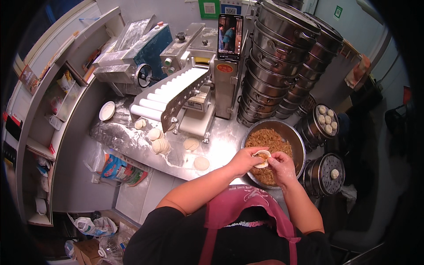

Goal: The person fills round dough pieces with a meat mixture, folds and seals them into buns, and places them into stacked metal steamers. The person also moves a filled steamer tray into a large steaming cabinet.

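Over a large metal bowl (301, 148) of brown chopped filling (267, 138), I hold a round dough wrapper (266, 152) with some filling in its middle. My left hand (244, 161) is closed around the wrapper's left side, its thumb lying over the filling. At the right edge, the fingers of my right hand (283, 167) pinch the dough rim. The wrapper's underside is hidden. On the floury metal counter to the left lie a fanned stack of dough wrappers (160, 146) and two single wrappers, one of them a flat round (201, 163).
A dough machine with white rollers (152, 98) stands behind the wrappers, a phone (230, 37) above it. Tall stacked steamer pots (269, 75) rise behind the bowl. To the right are a steamer with several buns (327, 120) and a perforated steamer tray (324, 185) bearing one bun.
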Action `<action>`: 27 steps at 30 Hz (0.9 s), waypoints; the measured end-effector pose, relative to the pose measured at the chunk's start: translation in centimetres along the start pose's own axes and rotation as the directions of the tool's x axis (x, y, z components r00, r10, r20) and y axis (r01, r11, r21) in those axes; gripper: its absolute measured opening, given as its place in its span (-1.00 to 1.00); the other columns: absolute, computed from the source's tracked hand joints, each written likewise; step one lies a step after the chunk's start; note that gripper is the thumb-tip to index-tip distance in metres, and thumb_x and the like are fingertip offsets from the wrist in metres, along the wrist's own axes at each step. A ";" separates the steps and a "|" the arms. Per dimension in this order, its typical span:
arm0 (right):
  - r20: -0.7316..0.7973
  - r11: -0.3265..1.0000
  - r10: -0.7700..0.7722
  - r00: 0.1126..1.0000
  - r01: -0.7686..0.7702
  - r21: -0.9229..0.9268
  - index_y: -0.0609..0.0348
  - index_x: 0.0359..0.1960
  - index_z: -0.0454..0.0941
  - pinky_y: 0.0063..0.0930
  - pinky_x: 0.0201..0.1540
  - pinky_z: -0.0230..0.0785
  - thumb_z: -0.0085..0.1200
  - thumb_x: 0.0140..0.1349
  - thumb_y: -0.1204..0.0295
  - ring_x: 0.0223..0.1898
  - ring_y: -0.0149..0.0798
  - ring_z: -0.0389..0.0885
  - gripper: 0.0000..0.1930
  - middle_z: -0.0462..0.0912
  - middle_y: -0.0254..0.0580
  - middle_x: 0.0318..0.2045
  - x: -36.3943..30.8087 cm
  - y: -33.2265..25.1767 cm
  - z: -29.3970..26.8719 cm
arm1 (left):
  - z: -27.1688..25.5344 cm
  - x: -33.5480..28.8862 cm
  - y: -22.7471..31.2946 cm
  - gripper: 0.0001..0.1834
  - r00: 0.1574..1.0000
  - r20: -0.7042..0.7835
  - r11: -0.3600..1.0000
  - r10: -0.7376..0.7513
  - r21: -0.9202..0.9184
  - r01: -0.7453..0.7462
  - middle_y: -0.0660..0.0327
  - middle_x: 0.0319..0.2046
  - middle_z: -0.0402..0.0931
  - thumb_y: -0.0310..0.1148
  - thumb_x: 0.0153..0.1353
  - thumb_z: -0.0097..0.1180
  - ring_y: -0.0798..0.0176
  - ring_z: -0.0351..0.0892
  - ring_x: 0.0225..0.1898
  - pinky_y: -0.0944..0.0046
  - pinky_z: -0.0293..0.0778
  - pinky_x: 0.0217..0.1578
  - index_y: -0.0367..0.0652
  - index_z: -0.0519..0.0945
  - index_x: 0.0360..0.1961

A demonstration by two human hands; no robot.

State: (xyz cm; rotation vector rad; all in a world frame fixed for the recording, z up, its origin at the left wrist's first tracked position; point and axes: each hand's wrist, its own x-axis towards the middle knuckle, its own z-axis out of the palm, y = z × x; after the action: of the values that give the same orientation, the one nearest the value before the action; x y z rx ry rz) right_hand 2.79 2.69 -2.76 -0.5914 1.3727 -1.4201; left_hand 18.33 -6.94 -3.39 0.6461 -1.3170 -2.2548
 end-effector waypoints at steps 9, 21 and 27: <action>0.066 0.999 -0.041 0.997 0.043 -0.029 0.25 -0.30 0.53 -0.58 -0.32 0.38 0.20 0.16 0.52 -0.40 -0.45 0.52 -0.88 0.58 -0.32 -0.42 0.1 -0.1 0.0 | -0.5 0.7 0.9 -0.46 0.992 0.090 0.982 -0.087 0.174 0.070 0.13 -0.05 0.55 -0.56 0.12 0.05 0.31 0.54 -0.08 0.36 0.49 -0.08 -0.35 0.41 0.19; 0.099 0.610 -0.614 0.783 0.550 -0.571 0.33 -0.31 0.53 -0.53 -0.25 0.41 0.16 0.17 0.55 -0.36 -0.43 0.52 -0.89 0.56 -0.25 -0.36 -0.6 0.2 0.5 | 1.9 0.6 0.1 -0.57 0.972 -0.071 0.864 -0.225 -0.475 0.165 0.09 -0.04 0.45 -0.61 0.18 0.02 0.16 0.52 -0.04 0.12 0.55 -0.06 -0.25 0.36 0.11; -0.008 0.981 -0.138 0.990 0.136 -0.138 0.30 -0.35 0.54 -0.54 -0.24 0.40 0.19 0.12 0.56 -0.34 -0.39 0.53 -0.89 0.56 -0.21 -0.38 -0.8 -1.0 0.0 | 1.5 0.8 0.1 -0.60 0.990 -0.044 0.931 -0.131 -0.350 0.108 0.10 -0.14 0.52 -0.62 0.17 0.06 0.21 0.59 -0.18 0.29 0.56 -0.13 -0.38 0.43 0.08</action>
State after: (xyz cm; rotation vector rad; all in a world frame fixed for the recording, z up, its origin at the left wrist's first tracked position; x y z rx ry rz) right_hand 2.74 3.19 -1.65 -0.7775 1.4753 -1.4504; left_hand 16.83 -6.39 -2.75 0.6799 -0.8347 -2.4579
